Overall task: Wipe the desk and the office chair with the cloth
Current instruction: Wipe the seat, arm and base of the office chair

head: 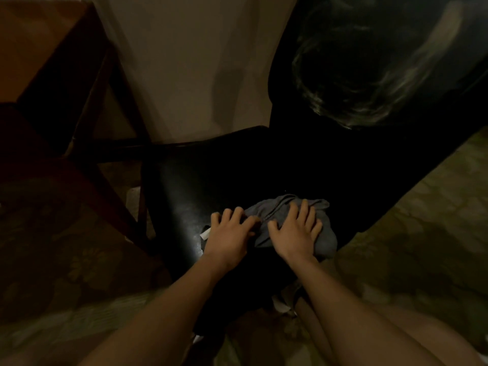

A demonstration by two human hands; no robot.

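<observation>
Head view: both hands, left hand [229,235] and right hand [295,233], press flat, fingers spread, on the grey cloth [280,210] bunched on the black chair seat [184,186].

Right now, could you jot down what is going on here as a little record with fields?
surface being wiped: seat of the black office chair
cloth: grey cloth, bunched, lying on the seat
right hand: right hand pressed flat on the cloth, fingers spread
left hand: left hand beside it, fingers reaching the cloth's left edge
desk: wooden desk at upper left, untouched by either hand
floor: patterned carpet
light: dim, fine detail hard to make out
</observation>
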